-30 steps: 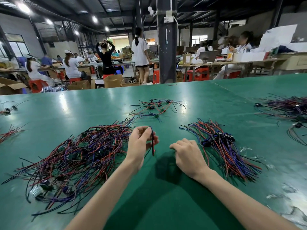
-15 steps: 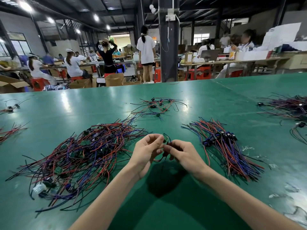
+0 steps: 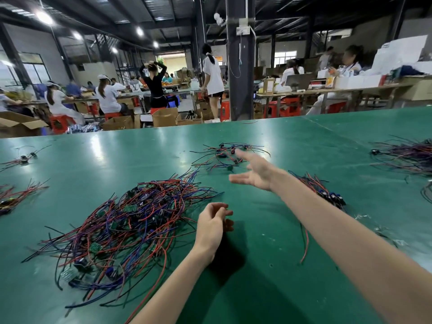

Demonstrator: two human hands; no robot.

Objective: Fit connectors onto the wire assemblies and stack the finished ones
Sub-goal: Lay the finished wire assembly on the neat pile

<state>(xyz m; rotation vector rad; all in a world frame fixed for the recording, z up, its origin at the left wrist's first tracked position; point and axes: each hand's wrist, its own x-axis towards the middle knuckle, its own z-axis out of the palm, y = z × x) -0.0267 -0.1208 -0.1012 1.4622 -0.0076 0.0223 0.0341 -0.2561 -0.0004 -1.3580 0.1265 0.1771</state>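
A big tangled heap of red, blue and black wire assemblies (image 3: pixel 131 220) with small green boards lies on the green table (image 3: pixel 257 288) at my left. My left hand (image 3: pixel 214 224) hovers just right of it, fingers loosely curled, nothing visible in it. My right hand (image 3: pixel 253 171) is stretched forward, blurred, fingers spread and empty, over the near edge of a small scatter of wires with connectors (image 3: pixel 228 154). A neater bundle of finished assemblies (image 3: pixel 325 190) lies to the right, partly hidden by my right forearm.
More wire piles lie at the far right (image 3: pixel 409 155) and at the left edge (image 3: pixel 14 197), (image 3: pixel 23 157). A loose red wire (image 3: pixel 305 244) lies under my right arm. Beyond the table's far edge stand a dark pillar (image 3: pixel 240 66), cardboard boxes and seated workers.
My hands were together on one wire assembly; now they have parted. The right hand has reached forward toward the far scatter, and the left hand has stayed near the heap with no wire seen.
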